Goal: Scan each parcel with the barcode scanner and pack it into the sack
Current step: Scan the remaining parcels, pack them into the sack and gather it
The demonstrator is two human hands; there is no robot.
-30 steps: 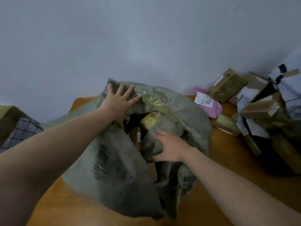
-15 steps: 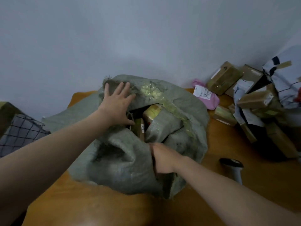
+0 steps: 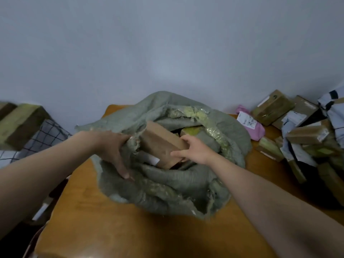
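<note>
Nearest, the bare front of the wooden table (image 3: 111,229) is seen, and on it the grey-green woven sack (image 3: 167,192) is slumped with its mouth turned up toward the viewer. The near lip is rolled down in thick folds, judged to be a way of making the opening low and wide.

At the left rim the fabric is gripped by the left hand (image 3: 113,148), with fingers hooked over the frayed edge and the thumb laid down the outside, so the mouth is pulled apart for loading. Across the opening, a brown cardboard parcel (image 3: 160,144) is held tilted over the mouth, its far end raised and its lower end sunk among the folds. It is pinched at its near right corner by the right hand (image 3: 195,151), fingers on the top face and thumb on the side, a hold suited to steering it downward.

Packing is judged to be the step in hand. Whether this parcel is scanned cannot be told, and the barcode scanner is not seen.

Deeper inside, a yellow-taped parcel (image 3: 191,130) is lodged under the far rim. Farther right, a pink mailer (image 3: 251,125) and a heap of boxes and mailers (image 3: 307,135) are left on the table, apparently awaiting their turn. At far left, a checked cloth (image 3: 44,138) is draped beside stacked cardboard boxes (image 3: 20,121). Behind everything, a plain grey wall (image 3: 167,53) is seen.
</note>
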